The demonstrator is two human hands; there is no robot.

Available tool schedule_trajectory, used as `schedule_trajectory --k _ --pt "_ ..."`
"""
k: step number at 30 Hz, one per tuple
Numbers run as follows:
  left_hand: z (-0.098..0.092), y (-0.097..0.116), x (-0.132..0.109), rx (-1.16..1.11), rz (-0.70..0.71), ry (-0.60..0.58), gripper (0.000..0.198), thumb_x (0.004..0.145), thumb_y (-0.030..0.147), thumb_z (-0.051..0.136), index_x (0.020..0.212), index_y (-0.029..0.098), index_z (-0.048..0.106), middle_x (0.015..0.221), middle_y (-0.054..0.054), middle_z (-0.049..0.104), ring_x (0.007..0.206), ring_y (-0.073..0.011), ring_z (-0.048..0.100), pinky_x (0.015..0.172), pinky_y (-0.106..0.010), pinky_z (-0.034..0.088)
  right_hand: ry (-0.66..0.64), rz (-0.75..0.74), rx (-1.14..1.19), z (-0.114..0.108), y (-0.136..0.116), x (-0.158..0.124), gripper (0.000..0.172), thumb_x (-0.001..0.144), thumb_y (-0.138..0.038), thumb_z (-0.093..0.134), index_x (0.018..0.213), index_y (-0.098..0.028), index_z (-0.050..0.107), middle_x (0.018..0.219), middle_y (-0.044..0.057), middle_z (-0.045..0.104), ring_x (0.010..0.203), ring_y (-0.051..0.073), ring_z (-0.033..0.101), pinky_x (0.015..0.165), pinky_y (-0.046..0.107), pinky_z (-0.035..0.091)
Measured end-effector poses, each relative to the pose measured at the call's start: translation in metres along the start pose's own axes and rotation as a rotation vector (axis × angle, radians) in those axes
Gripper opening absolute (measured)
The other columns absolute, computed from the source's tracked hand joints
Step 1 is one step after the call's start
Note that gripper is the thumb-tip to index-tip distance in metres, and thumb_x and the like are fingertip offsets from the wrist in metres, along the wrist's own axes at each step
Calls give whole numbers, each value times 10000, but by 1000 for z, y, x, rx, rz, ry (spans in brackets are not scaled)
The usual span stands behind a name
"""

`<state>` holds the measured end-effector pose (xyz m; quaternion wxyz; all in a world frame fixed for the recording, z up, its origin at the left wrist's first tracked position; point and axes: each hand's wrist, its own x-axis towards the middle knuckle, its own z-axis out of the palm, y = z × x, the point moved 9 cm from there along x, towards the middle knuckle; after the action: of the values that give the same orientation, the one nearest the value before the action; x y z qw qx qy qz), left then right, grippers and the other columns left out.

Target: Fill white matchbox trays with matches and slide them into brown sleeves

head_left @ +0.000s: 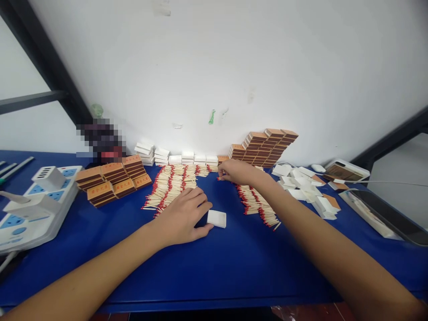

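Observation:
My left hand (185,216) rests on the blue table (234,267), fingers loosely curled beside a small white matchbox tray (216,218), with thumb and fingertips at its left edge. My right hand (236,171) reaches farther back, fingers pinched together on red-tipped matches at the far end of a row of matches (257,205). A wide heap of matches (172,183) lies just behind my left hand.
Stacks of orange-brown matchbox sleeves stand at the left (113,178) and at the back right (264,149). White trays line the wall (180,158) and lie scattered at right (307,187). A power strip (36,200) sits left; phones (388,214) lie right.

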<state>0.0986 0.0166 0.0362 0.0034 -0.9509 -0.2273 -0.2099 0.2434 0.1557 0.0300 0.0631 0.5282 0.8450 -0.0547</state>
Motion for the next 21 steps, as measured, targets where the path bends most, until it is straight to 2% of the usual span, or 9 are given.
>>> schedule_trajectory --k 4,6,10,13,18,21 --pt "3 1 1 -53 -17 -1 422 952 412 697 1276 144 677 1164 -134 694 1212 -339 596 1082 -534 495 31 -27 79 1 -15 -11 91 977 -277 688 981 -194 727 930 60 757 801 178 652 662 271 394" --pt "6 4 1 -90 -20 -13 407 951 393 695 1280 154 679 1205 -133 688 1250 -338 584 1111 -537 479 60 -19 98 2 -20 -22 102 978 -285 690 990 -188 718 935 65 745 809 184 640 665 276 385" --pt "8 7 1 -137 -32 -18 267 970 355 672 1170 183 712 1224 -121 683 1280 -320 574 1145 -524 456 237 -1 177 0 -19 -47 85 993 -261 666 993 -184 701 936 58 707 802 177 603 688 283 378" --pt "7 2 1 -164 -57 -11 271 962 401 702 1141 197 713 1209 -108 690 1275 -318 574 1134 -527 464 339 -1 230 5 -16 -61 52 988 -194 649 992 -188 700 941 52 681 818 180 596 714 288 399" --pt "4 -12 2 -169 -89 -9 353 923 514 758 1075 198 724 1159 -97 701 1210 -314 594 1087 -530 498 405 -5 172 16 -22 -64 134 1039 -219 594 1090 -195 716 1064 78 676 915 203 636 774 314 445" --pt "2 -18 2 -163 -94 16 305 902 477 779 1046 213 728 1164 -90 704 1229 -315 592 1106 -524 491 401 -16 115 20 -27 -61 148 1049 -201 575 1091 -194 717 1070 81 680 954 208 646 773 315 447"
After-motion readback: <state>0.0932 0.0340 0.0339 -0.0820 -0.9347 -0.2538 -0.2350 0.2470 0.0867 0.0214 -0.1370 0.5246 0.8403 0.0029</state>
